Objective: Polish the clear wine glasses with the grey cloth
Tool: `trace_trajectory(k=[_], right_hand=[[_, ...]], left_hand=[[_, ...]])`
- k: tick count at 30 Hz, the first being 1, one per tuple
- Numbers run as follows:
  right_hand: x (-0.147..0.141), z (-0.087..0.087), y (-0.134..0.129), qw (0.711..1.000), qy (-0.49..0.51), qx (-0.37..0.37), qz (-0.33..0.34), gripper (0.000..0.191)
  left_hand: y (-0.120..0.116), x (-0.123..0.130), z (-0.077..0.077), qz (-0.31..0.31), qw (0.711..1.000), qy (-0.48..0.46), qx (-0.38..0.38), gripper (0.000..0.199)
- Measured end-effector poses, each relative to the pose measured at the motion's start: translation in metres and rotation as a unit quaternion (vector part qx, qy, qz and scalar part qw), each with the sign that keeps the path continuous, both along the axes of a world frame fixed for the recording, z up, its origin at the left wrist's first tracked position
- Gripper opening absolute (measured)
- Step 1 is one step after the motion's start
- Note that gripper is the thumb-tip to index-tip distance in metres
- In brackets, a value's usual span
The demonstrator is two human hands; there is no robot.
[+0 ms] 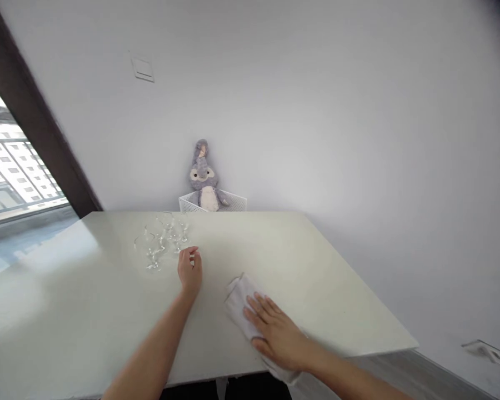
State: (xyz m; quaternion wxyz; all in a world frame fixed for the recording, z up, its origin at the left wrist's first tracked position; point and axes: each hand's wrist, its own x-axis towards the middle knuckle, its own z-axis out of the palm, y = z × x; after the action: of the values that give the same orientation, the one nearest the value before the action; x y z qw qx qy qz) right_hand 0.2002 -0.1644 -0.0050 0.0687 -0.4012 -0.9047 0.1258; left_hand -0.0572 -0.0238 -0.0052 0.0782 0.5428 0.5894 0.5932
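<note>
A pale cloth (pixel 239 303) lies on the white table (pixel 316 272) near its front edge. My right hand (pixel 275 333) rests flat on top of the cloth, palm down with the fingers spread. Left of it, my left hand (pixel 190 269) is at the middle of the table with its fingers loosely curled and a gap between them, holding nothing. Several clear stemmed glasses (pixel 153 255) stand grouped just beyond and to the left of my left hand.
A grey plush toy (pixel 209 194) sits in a white perforated basket (pixel 236 203) behind the table's far edge. A wall rises behind them, with a switch (pixel 143 68). A dark-framed opening (pixel 33 100) is at the left and a wall socket (pixel 487 353) at the lower right.
</note>
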Motion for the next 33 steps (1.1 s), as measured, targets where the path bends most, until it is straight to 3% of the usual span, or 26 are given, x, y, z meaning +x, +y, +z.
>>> trace_trajectory(k=[4,7,10,13,17,20,24,29,33], right_hand=[[-0.063,0.015,0.024,0.993,0.021,-0.006,0.120,0.060],[-0.101,0.015,0.057,0.986,0.023,0.010,0.166,0.059],[-0.128,0.005,0.097,0.989,0.020,0.034,0.141,0.060],[-0.137,-0.007,0.136,0.996,0.005,0.049,0.075,0.059],[-0.119,-0.016,0.172,0.998,-0.006,0.049,-0.030,0.060],[-0.093,-0.018,0.181,0.995,-0.016,0.051,-0.085,0.061],[-0.056,-0.022,0.176,0.990,-0.038,0.060,-0.122,0.062],[-0.012,-0.027,0.164,0.984,-0.058,0.072,-0.156,0.066],[0.002,-0.030,0.158,0.981,-0.052,0.073,-0.174,0.067]], left_hand=[[-0.001,-0.007,0.000,-0.010,0.996,-0.089,0.023,0.024],[0.002,-0.014,0.000,0.017,0.985,-0.159,0.058,0.027],[0.006,-0.021,-0.001,0.049,0.973,-0.209,0.083,0.022],[0.009,-0.025,-0.002,0.052,0.960,-0.261,0.092,0.018],[0.010,-0.025,-0.001,0.036,0.935,-0.340,0.091,0.014],[0.008,-0.026,0.003,0.062,0.907,-0.404,0.098,0.011],[0.008,-0.030,0.007,0.108,0.866,-0.481,0.079,0.014],[0.009,-0.034,0.008,0.132,0.846,-0.512,0.064,0.016],[0.008,-0.038,0.009,0.165,0.826,-0.535,0.059,0.012]])
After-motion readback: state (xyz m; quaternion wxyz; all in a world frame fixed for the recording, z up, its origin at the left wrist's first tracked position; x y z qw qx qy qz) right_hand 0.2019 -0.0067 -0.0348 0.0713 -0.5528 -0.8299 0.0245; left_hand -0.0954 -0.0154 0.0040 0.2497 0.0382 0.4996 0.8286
